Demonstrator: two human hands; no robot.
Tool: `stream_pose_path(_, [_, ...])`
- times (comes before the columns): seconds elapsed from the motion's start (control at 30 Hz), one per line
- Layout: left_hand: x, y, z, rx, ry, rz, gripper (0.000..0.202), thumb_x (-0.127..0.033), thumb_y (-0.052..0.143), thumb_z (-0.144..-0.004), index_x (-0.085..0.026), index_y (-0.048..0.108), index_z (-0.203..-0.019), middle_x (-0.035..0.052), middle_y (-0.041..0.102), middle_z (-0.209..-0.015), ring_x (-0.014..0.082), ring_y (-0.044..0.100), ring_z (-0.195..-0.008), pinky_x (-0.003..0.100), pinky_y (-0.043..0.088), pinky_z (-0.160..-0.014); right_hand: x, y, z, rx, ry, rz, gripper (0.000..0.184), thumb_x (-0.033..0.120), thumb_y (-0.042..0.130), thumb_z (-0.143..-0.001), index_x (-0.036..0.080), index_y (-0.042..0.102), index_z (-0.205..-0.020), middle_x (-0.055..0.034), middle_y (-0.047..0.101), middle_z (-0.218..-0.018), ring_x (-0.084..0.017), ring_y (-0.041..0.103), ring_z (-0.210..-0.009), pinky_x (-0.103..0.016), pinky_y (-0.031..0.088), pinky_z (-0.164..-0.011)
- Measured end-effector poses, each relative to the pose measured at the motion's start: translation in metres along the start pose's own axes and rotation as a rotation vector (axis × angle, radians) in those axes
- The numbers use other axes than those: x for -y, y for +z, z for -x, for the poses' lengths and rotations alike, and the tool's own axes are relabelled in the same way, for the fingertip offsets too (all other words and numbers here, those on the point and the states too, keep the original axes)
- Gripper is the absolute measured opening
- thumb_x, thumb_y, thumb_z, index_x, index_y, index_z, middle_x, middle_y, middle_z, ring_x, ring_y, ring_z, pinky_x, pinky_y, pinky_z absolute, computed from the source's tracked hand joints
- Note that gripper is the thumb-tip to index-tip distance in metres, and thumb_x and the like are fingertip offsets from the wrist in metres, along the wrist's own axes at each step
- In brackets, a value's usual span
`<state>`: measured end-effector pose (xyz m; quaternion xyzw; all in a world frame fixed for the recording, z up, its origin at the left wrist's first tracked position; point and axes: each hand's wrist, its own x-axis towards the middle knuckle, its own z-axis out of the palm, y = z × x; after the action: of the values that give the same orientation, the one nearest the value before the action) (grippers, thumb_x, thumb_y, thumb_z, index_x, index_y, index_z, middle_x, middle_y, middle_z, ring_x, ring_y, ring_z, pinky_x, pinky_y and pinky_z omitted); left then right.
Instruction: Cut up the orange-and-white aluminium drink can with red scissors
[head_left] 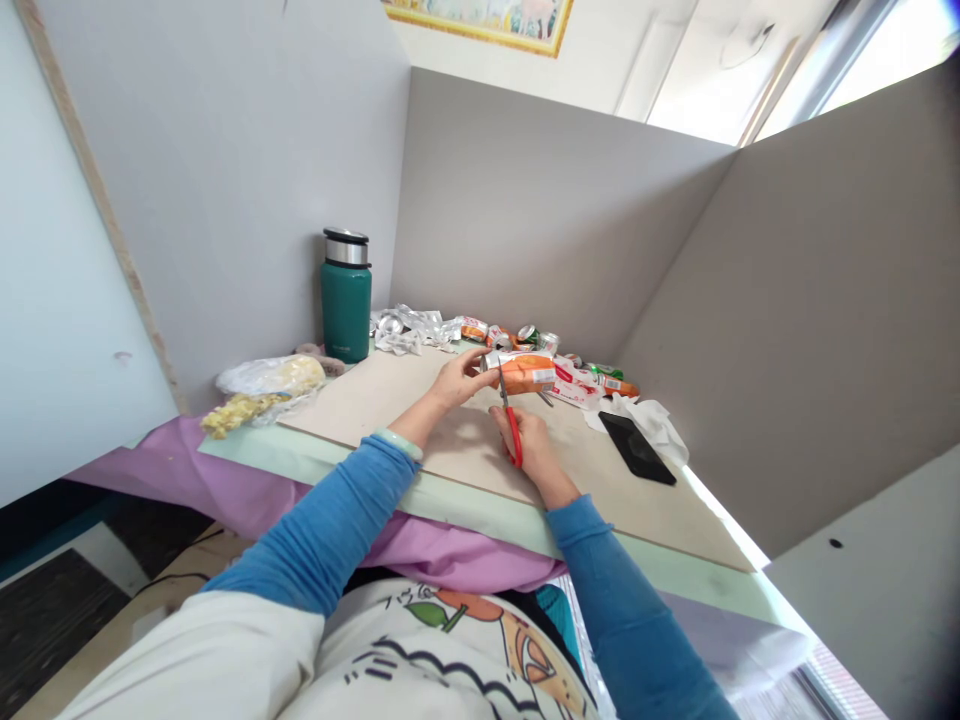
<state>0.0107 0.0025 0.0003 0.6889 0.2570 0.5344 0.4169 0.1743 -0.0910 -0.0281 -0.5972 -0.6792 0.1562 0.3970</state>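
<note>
My left hand [459, 380] is closed around the left end of an orange drink can [525, 373] lying sideways just above the board. My right hand [531, 443] grips red-handled scissors [511, 425], whose blades point up and reach the can's left part. Both arms wear blue sleeves, and a pale bracelet sits on my left wrist. The hands work over a beige board [420, 420] on the desk.
A green thermos [346, 297] stands at the back left. Crumpled foil strips and several cut cans [480, 330] lie along the back wall. A black phone [636, 447] rests on white tissue at the right. A plastic bag with yellow bits [262, 388] lies left. Grey partitions enclose the desk.
</note>
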Motion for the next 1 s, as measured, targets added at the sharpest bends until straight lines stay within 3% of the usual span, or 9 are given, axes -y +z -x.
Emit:
stream_pose_path(0.47, [0.0024, -0.0001, -0.0005, -0.041, 0.037, -0.025, 0.06, -0.043, 0.081, -0.077, -0.015, 0.069, -0.129, 0.0076, 0.073, -0.093, 0.0185, 0.067, -0.087, 0.027, 0.054, -0.072, 0.0023, -0.0023, 0.0046, 0.073, 0.027, -0.136, 0.056, 0.073, 0.045, -0.095, 0.024, 0.055, -0.068, -0.0024, 0.061, -0.053, -0.02, 0.059, -0.05, -0.031, 0.046, -0.051])
stream_pose_path(1.0, [-0.0001, -0.0007, 0.0001, -0.023, 0.006, -0.028, 0.068, -0.045, 0.081, -0.077, -0.012, 0.066, -0.134, 0.0088, 0.071, -0.094, 0.0199, 0.068, -0.088, 0.029, 0.054, -0.076, 0.0075, -0.0041, 0.0064, 0.088, 0.048, -0.152, 0.054, 0.071, 0.045, -0.095, 0.024, 0.056, -0.069, -0.0019, 0.061, -0.052, -0.019, 0.057, -0.048, -0.03, 0.044, -0.049])
